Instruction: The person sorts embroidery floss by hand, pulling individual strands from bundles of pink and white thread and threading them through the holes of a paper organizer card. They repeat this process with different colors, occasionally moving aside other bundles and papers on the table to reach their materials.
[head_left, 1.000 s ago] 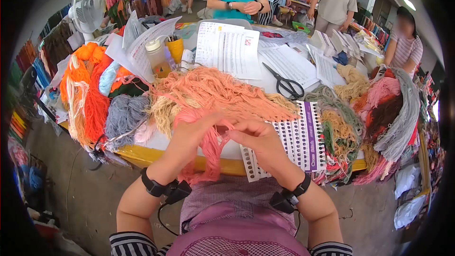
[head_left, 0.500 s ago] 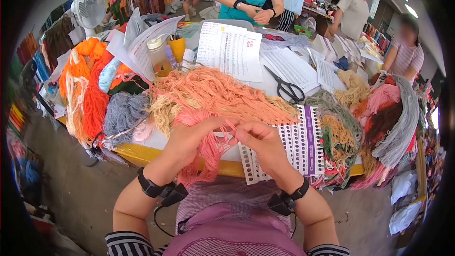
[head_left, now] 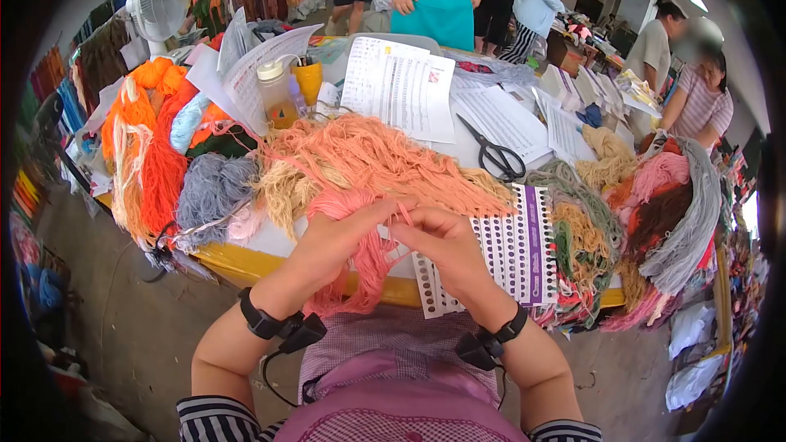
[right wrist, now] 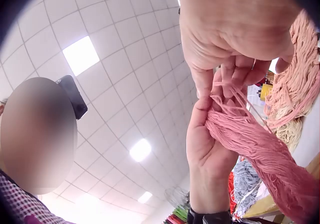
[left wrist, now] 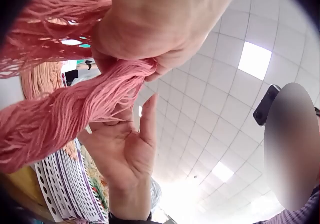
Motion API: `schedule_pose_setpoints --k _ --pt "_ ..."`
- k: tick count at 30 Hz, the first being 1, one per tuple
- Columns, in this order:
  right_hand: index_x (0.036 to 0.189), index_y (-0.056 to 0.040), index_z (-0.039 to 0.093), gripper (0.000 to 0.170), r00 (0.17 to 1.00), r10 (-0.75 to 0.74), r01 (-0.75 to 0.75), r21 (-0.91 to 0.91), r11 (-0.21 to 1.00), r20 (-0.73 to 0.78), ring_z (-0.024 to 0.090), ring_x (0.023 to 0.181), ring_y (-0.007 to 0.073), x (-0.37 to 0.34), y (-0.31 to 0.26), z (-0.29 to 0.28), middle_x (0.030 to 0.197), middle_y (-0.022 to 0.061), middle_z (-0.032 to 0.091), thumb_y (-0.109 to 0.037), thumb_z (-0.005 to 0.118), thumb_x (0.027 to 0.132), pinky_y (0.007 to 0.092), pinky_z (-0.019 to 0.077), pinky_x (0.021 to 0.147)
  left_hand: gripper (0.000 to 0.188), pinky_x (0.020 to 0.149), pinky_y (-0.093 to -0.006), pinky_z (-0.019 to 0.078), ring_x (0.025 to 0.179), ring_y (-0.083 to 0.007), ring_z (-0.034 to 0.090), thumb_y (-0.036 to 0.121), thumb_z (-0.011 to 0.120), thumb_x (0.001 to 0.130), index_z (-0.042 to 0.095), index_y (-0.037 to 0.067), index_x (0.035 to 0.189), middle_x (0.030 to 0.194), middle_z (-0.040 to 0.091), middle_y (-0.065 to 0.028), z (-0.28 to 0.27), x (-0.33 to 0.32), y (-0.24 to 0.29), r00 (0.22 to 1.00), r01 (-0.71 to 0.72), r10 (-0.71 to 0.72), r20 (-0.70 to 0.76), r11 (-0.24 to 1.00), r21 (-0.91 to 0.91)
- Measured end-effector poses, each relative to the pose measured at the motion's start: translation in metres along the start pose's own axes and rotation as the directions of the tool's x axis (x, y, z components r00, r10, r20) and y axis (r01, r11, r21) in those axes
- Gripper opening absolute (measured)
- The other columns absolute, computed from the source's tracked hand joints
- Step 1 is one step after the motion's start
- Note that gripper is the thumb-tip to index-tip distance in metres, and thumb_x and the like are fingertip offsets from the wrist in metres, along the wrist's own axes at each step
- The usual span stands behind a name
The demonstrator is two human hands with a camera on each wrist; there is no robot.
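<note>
A pink yarn skein [head_left: 370, 266] hangs from the left hand [head_left: 332, 241], whose fingers grip its upper end; in the left wrist view the skein [left wrist: 65, 114] drapes out of the curled left hand [left wrist: 160, 24]. The right hand [head_left: 450, 254] meets it fingertip to fingertip and pinches a few strands drawn from the skein. In the right wrist view the right hand [right wrist: 240, 24] has thumb and fingers on loose strands above the skein [right wrist: 260, 149], which lies over the left palm [right wrist: 207, 144].
Peach yarn [head_left: 385, 155] lies behind the hands. Punched cards [head_left: 512, 254], black scissors [head_left: 499, 155] and mixed yarns [head_left: 585, 237] are to the right; grey yarn [head_left: 214, 192] and orange yarn [head_left: 160, 172] to the left. Papers [head_left: 399, 86] lie farther back. People stand beyond the table.
The strands spread between the hands have drawn together, and the hands have shifted slightly. In the background, the person in the teal apron has straightened up and others have moved.
</note>
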State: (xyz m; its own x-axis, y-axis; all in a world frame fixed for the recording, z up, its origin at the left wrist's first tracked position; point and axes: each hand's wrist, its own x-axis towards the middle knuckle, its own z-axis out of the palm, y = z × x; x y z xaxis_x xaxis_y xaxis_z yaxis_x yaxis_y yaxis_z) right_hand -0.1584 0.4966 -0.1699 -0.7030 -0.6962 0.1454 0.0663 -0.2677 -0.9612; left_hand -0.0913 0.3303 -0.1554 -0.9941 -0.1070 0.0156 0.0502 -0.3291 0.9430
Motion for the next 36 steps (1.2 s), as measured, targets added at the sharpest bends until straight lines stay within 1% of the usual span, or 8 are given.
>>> schedule_pose_setpoints --k 18,20,23,25,27,29,34,36 --pt "0.095 -0.0029 0.065 0.012 1.000 0.005 -0.006 0.050 0.999 0.005 0.057 0.089 0.0089 0.003 0.001 0.001 0.092 0.0003 0.064 -0.014 0.064 0.092 0.0254 0.0435 0.083 0.024 0.085 -0.0281 0.0503 0.095 -0.0144 0.062 0.014 0.059 0.093 0.066 -0.006 0.105 0.104 0.068 -0.0100 0.001 -0.002 0.004 0.996 -0.081 0.079 -0.048 0.996 -0.040" --pt "0.094 -0.0033 0.065 0.011 1.000 -0.023 0.023 0.035 0.999 -0.009 0.057 0.088 0.0088 0.003 0.002 0.001 0.090 0.0001 0.063 -0.014 0.064 0.091 0.0252 0.0433 0.082 0.026 0.081 -0.0283 0.0508 0.092 -0.0144 0.062 0.015 0.059 0.092 0.066 -0.004 0.107 0.105 0.067 -0.0102 -0.005 0.001 0.000 0.980 -0.191 0.179 0.090 0.967 0.165" --pt "0.099 -0.0037 0.065 0.015 0.999 -0.027 0.028 0.053 0.998 -0.028 0.055 0.083 0.0077 0.002 0.007 -0.011 0.084 -0.0011 0.060 -0.018 0.061 0.094 0.0239 0.0428 0.077 0.017 0.072 -0.0287 0.0499 0.080 -0.0137 0.061 0.011 0.060 0.090 0.065 -0.003 0.099 0.102 0.067 -0.0119 -0.017 -0.007 0.010 0.999 -0.052 0.048 0.026 0.982 0.183" --pt "0.102 -0.0043 0.063 0.021 0.926 -0.021 -0.227 0.600 0.767 0.378 0.053 0.077 0.0073 -0.002 -0.003 -0.038 0.081 -0.0029 0.058 -0.023 0.057 0.096 0.0235 0.0425 0.075 0.013 0.062 -0.0257 0.0440 0.067 -0.0085 0.053 0.012 0.055 0.093 0.062 0.001 0.094 0.079 0.064 -0.0027 -0.031 -0.009 0.017 0.967 -0.056 -0.024 -0.254 0.951 -0.304" --pt "0.101 -0.0093 0.062 0.020 0.988 0.117 -0.128 0.115 0.985 0.100 0.050 0.069 0.0036 -0.018 -0.037 -0.064 0.076 -0.0056 0.056 -0.028 0.057 0.095 0.0203 0.0417 0.065 0.019 0.056 -0.0262 0.0386 0.059 -0.0063 0.046 0.015 0.046 0.098 0.055 0.006 0.085 0.062 0.047 0.0051 -0.068 -0.021 0.036 0.915 -0.213 0.015 -0.403 0.866 -0.452" --pt "0.095 -0.0129 0.064 0.017 0.970 0.121 -0.193 -0.366 0.910 -0.212 0.049 0.065 0.0008 -0.031 -0.069 -0.100 0.072 -0.0080 0.055 -0.029 0.061 0.092 0.0171 0.0388 0.055 0.024 0.051 -0.0221 0.0300 0.055 -0.0071 0.041 0.017 0.041 0.099 0.050 0.010 0.078 0.059 0.043 0.0050 -0.157 -0.037 0.032 0.984 -0.105 0.176 0.003 0.605 -0.789" --pt "0.091 -0.0082 0.064 0.012 0.903 0.095 -0.204 -0.224 0.953 -0.420 0.036 0.045 -0.0002 -0.046 -0.131 -0.195 0.062 -0.0078 0.051 -0.019 0.066 0.087 0.0182 0.0253 0.040 0.024 0.041 -0.0230 0.0221 0.045 -0.0059 0.026 0.015 0.036 0.100 0.045 0.012 0.078 0.056 0.029 0.0068 -0.265 -0.098 0.042 0.953 -0.258 0.096 -0.288 0.754 -0.604" --pt "0.090 -0.0067 0.065 0.011 0.880 0.022 -0.152 -0.238 0.959 -0.474 0.040 0.047 0.0022 -0.054 -0.154 -0.236 0.063 -0.0068 0.053 -0.017 0.067 0.086 0.0195 0.0291 0.042 0.024 0.037 -0.0225 0.0197 0.043 -0.0053 0.024 0.015 0.036 0.100 0.045 0.012 0.079 0.056 0.028 0.0070 -0.304 -0.120 0.045 0.827 -0.389 0.098 -0.553 0.811 -0.437"
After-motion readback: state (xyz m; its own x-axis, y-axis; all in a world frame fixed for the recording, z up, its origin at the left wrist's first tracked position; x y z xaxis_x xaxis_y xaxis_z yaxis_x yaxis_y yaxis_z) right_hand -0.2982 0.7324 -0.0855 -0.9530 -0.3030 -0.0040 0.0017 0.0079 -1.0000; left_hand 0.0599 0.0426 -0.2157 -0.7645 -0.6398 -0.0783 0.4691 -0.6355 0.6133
